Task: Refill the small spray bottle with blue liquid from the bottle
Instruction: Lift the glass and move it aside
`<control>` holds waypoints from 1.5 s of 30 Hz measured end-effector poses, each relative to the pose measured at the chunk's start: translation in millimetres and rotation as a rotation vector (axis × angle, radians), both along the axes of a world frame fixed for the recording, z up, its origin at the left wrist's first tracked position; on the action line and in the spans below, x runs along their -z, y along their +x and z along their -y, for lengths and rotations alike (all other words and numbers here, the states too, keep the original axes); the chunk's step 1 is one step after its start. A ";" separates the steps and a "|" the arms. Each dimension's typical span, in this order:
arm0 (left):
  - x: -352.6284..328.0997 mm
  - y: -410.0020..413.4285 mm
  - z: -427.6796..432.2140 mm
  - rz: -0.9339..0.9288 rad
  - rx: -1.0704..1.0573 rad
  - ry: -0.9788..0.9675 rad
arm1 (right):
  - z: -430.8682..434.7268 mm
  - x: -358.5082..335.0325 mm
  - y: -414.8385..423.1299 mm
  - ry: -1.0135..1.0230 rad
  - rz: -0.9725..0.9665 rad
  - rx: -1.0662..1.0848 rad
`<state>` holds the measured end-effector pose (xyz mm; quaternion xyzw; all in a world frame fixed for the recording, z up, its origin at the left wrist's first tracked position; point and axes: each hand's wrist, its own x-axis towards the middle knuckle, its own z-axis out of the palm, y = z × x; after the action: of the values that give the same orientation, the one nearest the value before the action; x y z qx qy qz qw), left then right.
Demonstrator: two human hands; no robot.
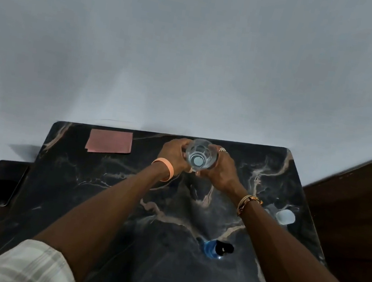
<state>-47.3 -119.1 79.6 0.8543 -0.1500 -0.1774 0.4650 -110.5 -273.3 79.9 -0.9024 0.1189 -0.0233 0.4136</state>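
Both my hands hold a clear plastic bottle [199, 156] upright at the far middle of the black marble table [110, 192]. I look straight down on its top, where a pale blue circle shows. My left hand [172, 156] wraps its left side and my right hand [223, 168] its right side. A small bottle with blue liquid and a black top [214, 248] stands nearer to me, between my forearms and untouched. Whether the big bottle's cap is on, I cannot tell.
A pink cloth [109, 142] lies at the table's far left corner. A small whitish translucent object [285, 216] sits near the right edge. Left of the table, a phone [0, 191] with a white cable rests on a lower surface. A brown wooden surface [349, 211] borders the right.
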 end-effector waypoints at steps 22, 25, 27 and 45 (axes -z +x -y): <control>47.9 57.9 65.4 -0.065 -0.073 0.042 | 61.3 57.1 67.3 0.022 -0.118 0.032; 52.5 62.7 64.3 -0.069 -0.091 0.030 | 61.0 59.6 73.6 0.016 -0.117 0.024; 56.7 65.3 63.3 -0.073 -0.100 0.027 | 60.2 62.9 77.3 0.010 -0.121 0.020; 76.5 66.3 63.2 -0.074 -0.076 0.029 | 66.5 83.2 81.1 0.076 -0.194 0.024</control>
<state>18.9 -182.3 3.0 0.8590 -0.0977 -0.1931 0.4640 -29.4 -339.7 -3.3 -0.8824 0.1701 0.0637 0.4339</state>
